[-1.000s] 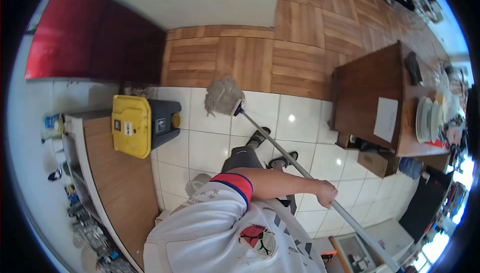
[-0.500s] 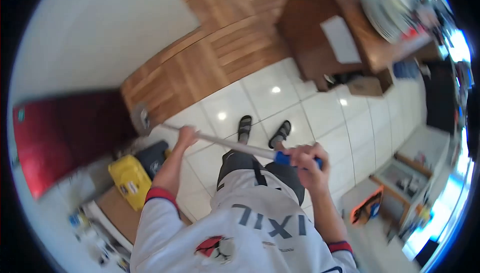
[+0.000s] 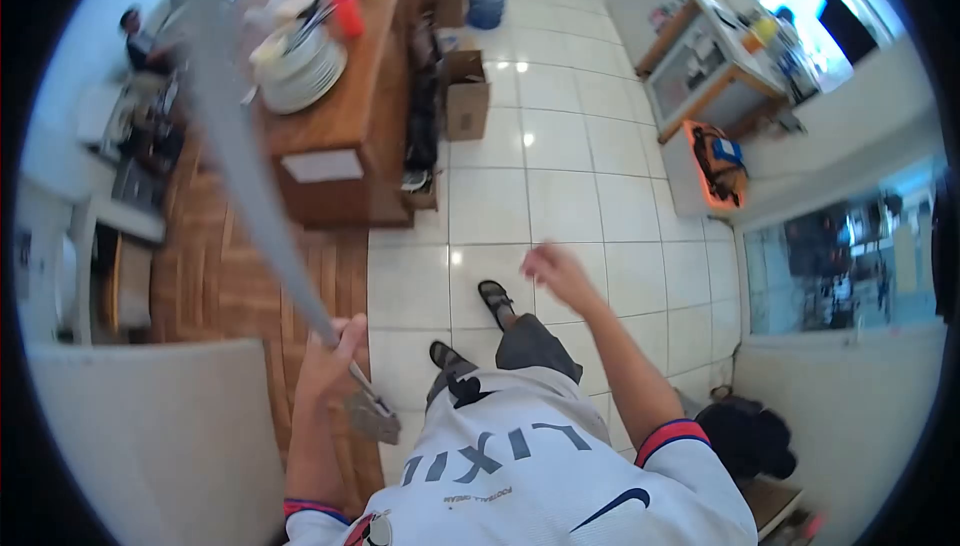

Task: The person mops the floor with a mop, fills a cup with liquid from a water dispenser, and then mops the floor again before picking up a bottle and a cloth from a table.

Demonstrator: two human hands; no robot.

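Observation:
A long grey pole (image 3: 250, 181) rises from my left hand (image 3: 332, 356), whose fingers are wrapped round it near its lower end. Below that hand, a flat grey head (image 3: 373, 418) hangs close to my shirt. The pole's upper end runs out of view at the top left and is blurred. My right hand (image 3: 545, 268) is off the pole, held out over the white floor tiles. Its fingers are blurred and curled, and nothing can be made out in them.
A wooden counter (image 3: 375, 76) bears stacked plates (image 3: 300, 71) and a red cup (image 3: 347, 11). Beyond are a cardboard box (image 3: 467, 111), a blue water bottle (image 3: 487, 1) and an orange-rimmed bin (image 3: 700, 181). A person (image 3: 145, 44) is at far left.
The view has swung to the right. My right hand has let go of the pole's blue grip. The pole has tipped from nearly level to upright, with my left hand still round it.

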